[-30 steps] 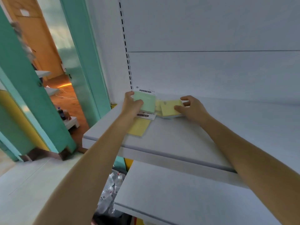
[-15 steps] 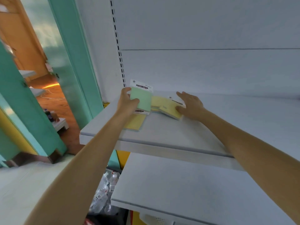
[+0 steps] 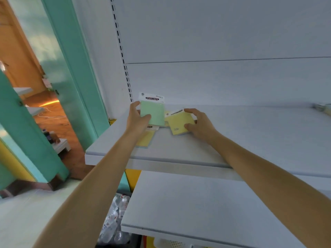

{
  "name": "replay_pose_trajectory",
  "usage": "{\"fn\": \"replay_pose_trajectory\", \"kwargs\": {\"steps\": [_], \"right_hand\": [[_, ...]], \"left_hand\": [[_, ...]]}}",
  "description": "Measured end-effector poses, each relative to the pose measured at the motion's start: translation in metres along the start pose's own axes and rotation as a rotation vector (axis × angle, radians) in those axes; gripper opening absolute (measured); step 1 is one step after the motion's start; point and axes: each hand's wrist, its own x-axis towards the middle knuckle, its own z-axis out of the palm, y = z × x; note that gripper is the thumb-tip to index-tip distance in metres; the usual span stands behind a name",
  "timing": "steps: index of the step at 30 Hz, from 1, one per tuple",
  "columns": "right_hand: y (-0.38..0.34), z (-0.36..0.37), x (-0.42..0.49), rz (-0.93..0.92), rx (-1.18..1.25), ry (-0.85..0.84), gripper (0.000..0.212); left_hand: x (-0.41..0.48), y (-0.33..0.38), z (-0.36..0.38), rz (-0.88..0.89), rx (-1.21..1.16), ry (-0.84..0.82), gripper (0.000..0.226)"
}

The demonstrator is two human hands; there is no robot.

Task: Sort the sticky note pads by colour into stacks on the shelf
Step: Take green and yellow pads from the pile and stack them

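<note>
While both bare arms reach onto the upper white shelf (image 3: 250,133), the left hand (image 3: 137,119) grips a green sticky note pad (image 3: 152,113) – thumb across its lower front, fingers up the left edge behind it. Pad is lifted and tilted up toward the camera, white header card with "STICKY NOTE" print on top, clear of the shelf surface as far as can be told.

Right hand (image 3: 199,124) pinches a yellow sticky note pad (image 3: 179,122) – thumb on the lower right corner, fingers curled over the upper right edge. This pad is tipped, its left side with the white header up; whether the near edge touches the shelf cannot be told.

More pads lie flat on the shelf under and between the hands: another yellow pad (image 3: 146,138) just beneath the left wrist near the shelf's left front, partly hidden by the arm, with a white header card (image 3: 152,127) showing above it. Bits of further yellow pads (image 3: 167,113) peek out between the green pad and the held yellow one; count unclear.

All pads sit at the left end of the shelf, close to the slotted upright (image 3: 123,56) and white back panel (image 3: 223,33). Lower white shelf (image 3: 206,203) below, nearer the camera. Clear plastic packaging (image 3: 114,221) on the floor under the shelves. Teal door frame (image 3: 77,68) at left, orange floor beyond it. Small blurred item (image 3: 322,108) at far right of the upper shelf, unidentifiable.
</note>
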Motion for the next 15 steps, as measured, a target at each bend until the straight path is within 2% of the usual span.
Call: {"fn": "replay_pose_trajectory", "kwargs": {"steps": [4, 7, 11, 15], "right_hand": [[0.021, -0.038, -0.007, 0.066, 0.064, 0.049, 0.055], [0.041, -0.083, -0.025, 0.059, -0.028, 0.130, 0.055], [0.083, -0.162, -0.060, 0.062, -0.154, 0.238, 0.054], [0.133, -0.248, -0.101, 0.132, -0.149, 0.341, 0.053]], "left_hand": [[-0.005, 0.012, 0.027, 0.023, -0.022, -0.020, 0.061], [-0.013, 0.029, 0.066, 0.037, -0.041, -0.077, 0.066], [-0.035, 0.059, 0.145, 0.102, -0.077, -0.187, 0.062], [-0.069, 0.090, 0.235, 0.137, -0.103, -0.278, 0.053]]}}
